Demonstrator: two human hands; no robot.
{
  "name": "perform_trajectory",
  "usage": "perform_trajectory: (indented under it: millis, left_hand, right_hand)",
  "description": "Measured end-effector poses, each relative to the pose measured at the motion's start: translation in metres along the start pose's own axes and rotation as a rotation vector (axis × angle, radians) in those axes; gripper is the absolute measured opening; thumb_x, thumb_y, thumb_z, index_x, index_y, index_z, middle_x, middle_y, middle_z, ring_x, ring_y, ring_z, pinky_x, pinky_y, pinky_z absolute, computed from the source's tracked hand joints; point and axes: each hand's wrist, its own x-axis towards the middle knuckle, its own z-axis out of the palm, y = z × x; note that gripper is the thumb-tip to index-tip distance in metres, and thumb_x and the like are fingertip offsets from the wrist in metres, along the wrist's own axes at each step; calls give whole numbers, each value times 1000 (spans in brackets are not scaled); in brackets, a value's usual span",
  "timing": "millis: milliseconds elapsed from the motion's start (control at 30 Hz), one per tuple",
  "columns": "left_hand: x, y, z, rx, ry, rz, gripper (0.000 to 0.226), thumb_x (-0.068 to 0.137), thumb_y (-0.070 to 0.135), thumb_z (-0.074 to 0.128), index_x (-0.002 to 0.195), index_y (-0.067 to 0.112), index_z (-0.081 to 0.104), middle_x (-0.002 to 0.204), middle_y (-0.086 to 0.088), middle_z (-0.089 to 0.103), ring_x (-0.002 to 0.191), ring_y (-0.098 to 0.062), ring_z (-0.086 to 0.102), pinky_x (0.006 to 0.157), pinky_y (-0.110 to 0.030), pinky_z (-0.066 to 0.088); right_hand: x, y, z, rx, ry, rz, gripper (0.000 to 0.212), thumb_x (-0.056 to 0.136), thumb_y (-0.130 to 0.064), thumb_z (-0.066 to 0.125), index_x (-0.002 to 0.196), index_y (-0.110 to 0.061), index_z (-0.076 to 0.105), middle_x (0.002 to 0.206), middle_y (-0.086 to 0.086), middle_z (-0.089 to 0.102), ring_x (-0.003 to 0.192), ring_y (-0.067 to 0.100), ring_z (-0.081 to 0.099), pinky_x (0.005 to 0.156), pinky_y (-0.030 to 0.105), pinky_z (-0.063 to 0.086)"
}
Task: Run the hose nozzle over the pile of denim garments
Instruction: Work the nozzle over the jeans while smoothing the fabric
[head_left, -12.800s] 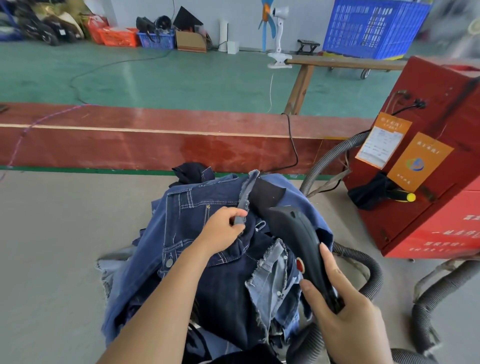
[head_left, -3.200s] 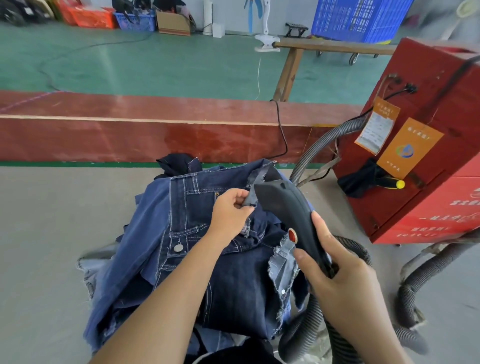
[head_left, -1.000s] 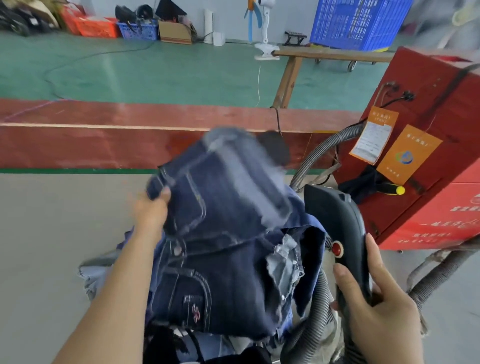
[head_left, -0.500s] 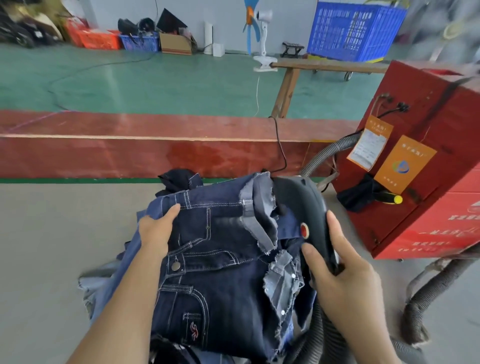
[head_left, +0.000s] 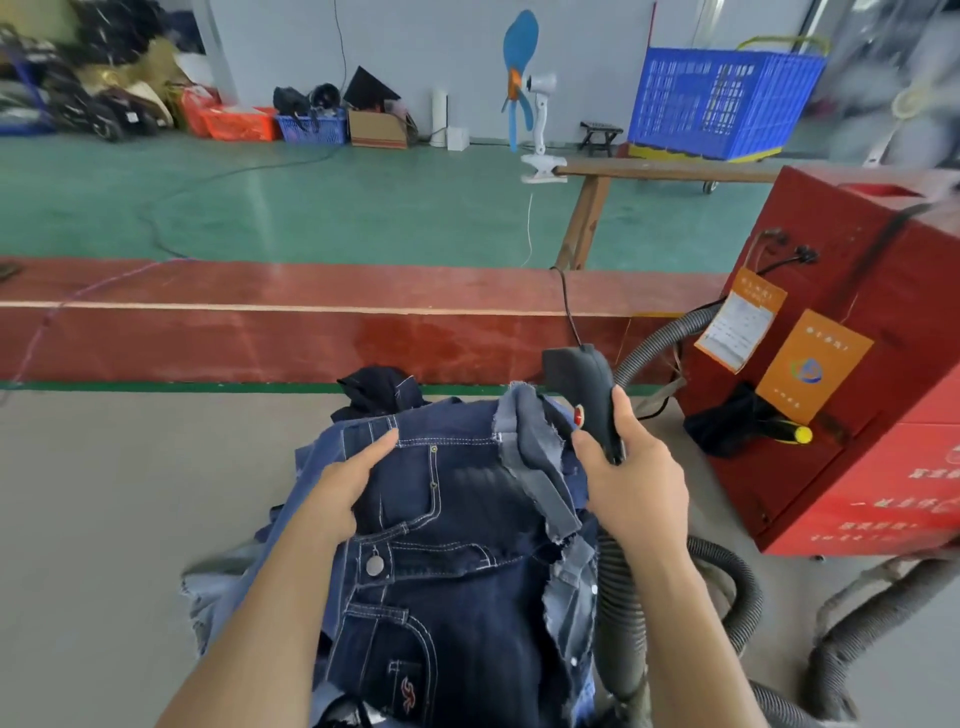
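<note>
A pile of denim garments (head_left: 457, 525) lies on the grey table in front of me, dark blue jeans on top with lighter frayed pieces at the right edge. My left hand (head_left: 353, 478) lies on the jeans' waistband at the pile's left side, fingers closed over the fabric. My right hand (head_left: 634, 483) grips the black hose nozzle (head_left: 582, 379) by its handle, beside a red button. The nozzle tip points up and away, lifted above the pile's far right corner. Its grey ribbed hose (head_left: 621, 613) drops along the pile's right side.
A red machine (head_left: 857, 374) with orange tags stands close at the right, grey hoses (head_left: 862, 618) curling at its base. A red raised ledge (head_left: 260, 322) runs across behind the table. Beyond lie green floor, a wooden bench (head_left: 660, 171), a blue crate (head_left: 722, 101) and a fan (head_left: 524, 88).
Since a second ago my left hand flipped a pair of jeans over onto the pile and flattened it. The nozzle swung in beside the pile, then rose off its far right corner.
</note>
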Motion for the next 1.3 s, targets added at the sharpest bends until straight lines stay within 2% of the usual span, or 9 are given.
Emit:
perform_trajectory:
  millis: [167,333,500,667,767,867,1033,1133,1300]
  left_hand:
    - [-26,25,7,-2,-11,224,41,82,42,73,111,13,68,102,-8,73,94,-27,69,86,-45,55]
    - [-101,111,28,0,206,920,12,88,31,69,77,29,65,64,25,66,67,8,61,64,-16,47]
    - [-205,195,44,28,161,1607,13,86,27,68,91,35,60,76,42,62,79,21,58,72,-3,42]
    - [-193,144,42,907,-85,1970,38,64,0,73,84,27,56,75,17,56,68,5,46,58,-31,43]
    - [-129,52,31,1595,-219,1597,55,64,-4,66,112,22,62,117,8,61,109,-14,59,88,-37,36]
    - [-75,-24,2,1880,-603,756,78,88,6,58,153,26,20,162,9,4,148,-12,12,110,-38,29]
    - [-44,-24,-13,1099,-145,671,34,92,7,52,120,24,64,117,8,67,87,5,60,70,-12,46]
    - [-25,-13,-8,902,241,502,23,94,20,58,72,16,51,61,4,50,56,-6,46,59,-26,36]
    - [-10,-20,4,304,292,103,32,87,18,72,101,-9,61,79,-20,60,75,-30,57,72,-36,47]
  right_hand:
    - [1,-1,-15,17,78,4,61,93,-40,56,147,-42,30,105,-1,70,97,25,62,71,30,40]
    - [0,-7,-38,100,247,7,62,94,-39,57,148,-41,29,74,-6,57,69,21,52,59,31,33]
    - [-3,-9,-51,112,296,54,63,92,-41,59,148,-41,30,94,14,67,94,38,61,70,33,35]
    - [0,-5,-54,122,231,57,62,92,-39,58,148,-39,31,99,13,68,101,37,60,78,38,40]
    - [0,-2,-54,104,220,34,61,93,-38,57,148,-39,31,103,11,69,100,36,61,79,38,42]
    - [2,0,-53,79,217,-10,62,93,-39,57,148,-40,30,97,6,70,84,28,61,70,33,41]
    - [12,2,-44,28,164,-26,62,92,-40,59,147,-39,33,100,6,71,96,32,63,72,32,40]
    - [13,1,-40,10,113,-31,63,90,-44,58,147,-38,33,96,5,72,95,32,63,72,34,42]
    - [12,1,-37,-6,81,-51,63,89,-50,55,146,-41,33,84,3,72,89,28,65,74,34,46]
